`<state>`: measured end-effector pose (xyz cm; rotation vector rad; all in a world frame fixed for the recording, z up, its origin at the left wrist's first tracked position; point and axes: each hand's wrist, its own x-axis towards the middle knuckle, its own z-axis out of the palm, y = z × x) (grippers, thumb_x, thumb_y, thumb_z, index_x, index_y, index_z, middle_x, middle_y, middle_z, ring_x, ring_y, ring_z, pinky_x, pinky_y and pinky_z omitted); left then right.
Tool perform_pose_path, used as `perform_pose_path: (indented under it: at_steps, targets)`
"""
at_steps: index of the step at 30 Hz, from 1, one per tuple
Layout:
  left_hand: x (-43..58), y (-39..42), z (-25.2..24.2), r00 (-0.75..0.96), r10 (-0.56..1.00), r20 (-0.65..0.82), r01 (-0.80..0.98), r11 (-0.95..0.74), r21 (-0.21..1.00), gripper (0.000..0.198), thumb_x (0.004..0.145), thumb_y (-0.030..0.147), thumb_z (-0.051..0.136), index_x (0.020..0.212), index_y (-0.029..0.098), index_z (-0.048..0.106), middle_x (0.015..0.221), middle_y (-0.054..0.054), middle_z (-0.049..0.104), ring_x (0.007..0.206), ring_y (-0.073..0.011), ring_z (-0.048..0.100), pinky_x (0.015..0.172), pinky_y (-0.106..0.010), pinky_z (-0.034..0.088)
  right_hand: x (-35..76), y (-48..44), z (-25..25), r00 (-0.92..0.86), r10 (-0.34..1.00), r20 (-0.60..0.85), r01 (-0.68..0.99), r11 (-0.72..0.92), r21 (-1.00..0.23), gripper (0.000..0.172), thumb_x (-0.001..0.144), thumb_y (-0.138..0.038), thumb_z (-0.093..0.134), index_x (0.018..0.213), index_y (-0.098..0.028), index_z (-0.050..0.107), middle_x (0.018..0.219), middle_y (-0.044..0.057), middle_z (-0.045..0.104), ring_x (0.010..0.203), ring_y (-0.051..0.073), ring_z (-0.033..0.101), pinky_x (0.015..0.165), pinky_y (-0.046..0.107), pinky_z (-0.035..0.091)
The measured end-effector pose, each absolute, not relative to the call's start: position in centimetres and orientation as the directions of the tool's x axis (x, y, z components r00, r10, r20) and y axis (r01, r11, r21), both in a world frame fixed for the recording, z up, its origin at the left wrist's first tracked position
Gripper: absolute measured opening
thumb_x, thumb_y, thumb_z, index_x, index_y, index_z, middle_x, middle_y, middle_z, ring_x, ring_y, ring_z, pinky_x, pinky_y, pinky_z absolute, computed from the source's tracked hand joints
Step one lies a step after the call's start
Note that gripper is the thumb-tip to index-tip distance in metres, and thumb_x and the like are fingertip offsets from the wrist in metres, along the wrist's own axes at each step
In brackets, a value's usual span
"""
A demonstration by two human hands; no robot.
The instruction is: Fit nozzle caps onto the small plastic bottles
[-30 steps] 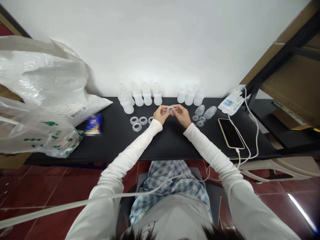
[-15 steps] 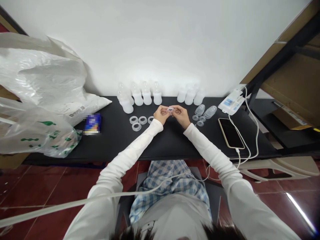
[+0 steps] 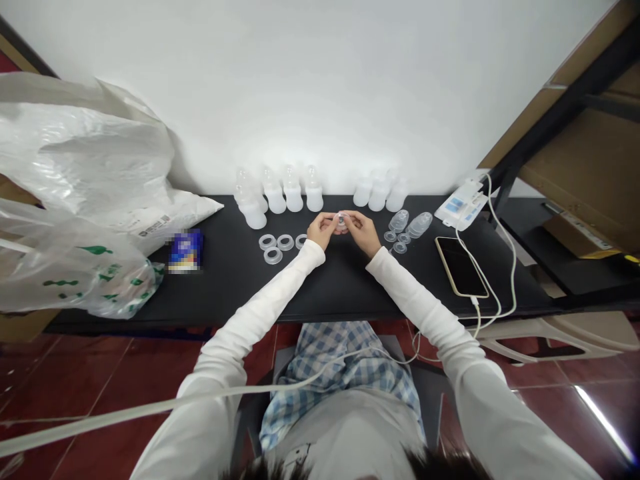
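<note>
Between the fingertips of both hands is a small translucent bottle collar ring (image 3: 341,219), held just above the table. My left hand (image 3: 321,231) pinches its left side, and my right hand (image 3: 365,235) is closed on the right side. The fingers partly cover it, so whether a teat sits inside I cannot tell. Left of my hands lie several loose collar rings (image 3: 273,261), one partly behind my left wrist. To the right, clear dome caps (image 3: 419,225) lie beside a few small clear teats (image 3: 400,247).
Several white feeding bottles (image 3: 275,199) with clear domed tops stand at the back left; uncapped bottles (image 3: 379,199) stand further right. A phone (image 3: 461,267) on a white cable (image 3: 513,267) lies right. White plastic bags (image 3: 85,160) and a blue packet (image 3: 185,250) occupy the left.
The ring has tilted slightly between my fingers and my thumbs have shifted on it. Both hands stay in nearly the same place; the things on the table have not moved.
</note>
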<state>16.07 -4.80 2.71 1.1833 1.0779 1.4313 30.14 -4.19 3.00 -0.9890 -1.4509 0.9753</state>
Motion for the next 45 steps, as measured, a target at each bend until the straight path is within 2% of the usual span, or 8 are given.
perform_pose_path:
  at_steps: [9, 13, 18, 23, 30, 37, 41, 45]
  targets:
    - [16.2, -5.6, 3.3, -0.131, 0.948, 0.289, 0.017, -0.289, 0.957, 0.028, 0.077, 0.040, 0.075, 0.073, 0.021, 0.055, 0.057, 0.006, 0.057, 0.049, -0.0074, 0.056, 0.049, -0.019, 0.045, 29.5, -4.9, 3.5, -0.070, 0.927, 0.369, 0.121, 0.375, -0.919, 0.045, 0.078, -0.061, 0.066, 0.094, -0.020, 0.066, 0.064, -0.003, 0.056, 0.056, 0.011, 0.054, 0.054, 0.026, 0.050]
    - [16.3, -5.4, 2.9, -0.142, 0.960, 0.241, -0.006, -0.245, 0.970, 0.025, 0.077, 0.038, 0.076, 0.080, 0.020, 0.058, 0.062, 0.005, 0.061, 0.051, -0.0074, 0.059, 0.051, -0.019, 0.049, 29.6, -4.8, 3.5, -0.068, 0.937, 0.344, 0.107, 0.350, -0.931, 0.046, 0.076, -0.063, 0.068, 0.094, -0.020, 0.067, 0.068, -0.002, 0.060, 0.059, 0.012, 0.058, 0.059, 0.028, 0.054]
    - [16.3, -4.8, 2.4, -0.098, 0.979, 0.180, -0.129, -0.192, 0.973, 0.027, 0.072, 0.028, 0.080, 0.088, 0.019, 0.060, 0.072, 0.002, 0.066, 0.061, -0.0093, 0.065, 0.065, -0.024, 0.056, 30.2, -4.4, 3.5, -0.118, 0.942, 0.314, 0.040, 0.321, -0.946, 0.054, 0.070, -0.066, 0.072, 0.098, -0.020, 0.069, 0.081, 0.003, 0.069, 0.068, 0.014, 0.065, 0.073, 0.034, 0.060]
    - [16.2, -4.7, 2.3, -0.133, 0.971, 0.197, -0.045, -0.205, 0.978, 0.026, 0.066, 0.020, 0.080, 0.083, 0.019, 0.059, 0.069, 0.004, 0.063, 0.059, -0.0082, 0.061, 0.060, -0.021, 0.054, 30.1, -4.5, 3.5, -0.117, 0.948, 0.296, 0.034, 0.301, -0.953, 0.052, 0.068, -0.063, 0.075, 0.097, -0.020, 0.069, 0.075, 0.001, 0.066, 0.063, 0.013, 0.061, 0.067, 0.032, 0.059]
    - [16.3, -5.0, 2.5, -0.192, 0.960, 0.203, 0.092, -0.189, 0.978, 0.023, 0.066, 0.016, 0.076, 0.078, 0.019, 0.056, 0.066, 0.005, 0.061, 0.056, -0.0075, 0.057, 0.057, -0.020, 0.050, 29.3, -4.7, 2.6, -0.029, 0.936, 0.351, 0.190, 0.350, -0.917, 0.040, 0.073, -0.055, 0.071, 0.093, -0.020, 0.067, 0.063, -0.004, 0.054, 0.057, 0.010, 0.049, 0.054, 0.024, 0.045]
    - [16.6, -5.6, 2.9, -0.064, 0.980, 0.186, -0.022, -0.188, 0.982, 0.026, 0.070, 0.024, 0.079, 0.080, 0.018, 0.055, 0.065, 0.005, 0.062, 0.051, -0.0072, 0.059, 0.055, -0.020, 0.051, 30.0, -4.9, 3.0, 0.007, 0.924, 0.383, 0.276, 0.366, -0.889, 0.035, 0.077, -0.054, 0.068, 0.087, -0.021, 0.065, 0.060, -0.006, 0.050, 0.056, 0.010, 0.048, 0.054, 0.023, 0.043]
    - [16.4, -5.5, 3.1, -0.041, 0.984, 0.174, -0.121, -0.178, 0.977, 0.034, 0.073, 0.039, 0.079, 0.086, 0.018, 0.056, 0.067, 0.003, 0.064, 0.055, -0.0099, 0.064, 0.058, -0.023, 0.054, 30.7, -5.0, 3.8, -0.121, 0.936, 0.331, 0.139, 0.346, -0.928, 0.048, 0.073, -0.064, 0.070, 0.098, -0.023, 0.065, 0.066, -0.005, 0.056, 0.058, 0.010, 0.055, 0.059, 0.026, 0.051]
    - [16.4, -5.2, 3.5, 0.005, 0.966, 0.258, -0.159, -0.254, 0.954, 0.036, 0.074, 0.046, 0.076, 0.090, 0.018, 0.059, 0.077, -0.001, 0.068, 0.062, -0.0104, 0.065, 0.061, -0.023, 0.055, 31.2, -5.2, 4.5, -0.139, 0.974, 0.181, -0.079, 0.171, -0.982, 0.062, 0.070, -0.072, 0.068, 0.110, -0.025, 0.060, 0.070, -0.004, 0.061, 0.060, 0.013, 0.062, 0.062, 0.030, 0.058]
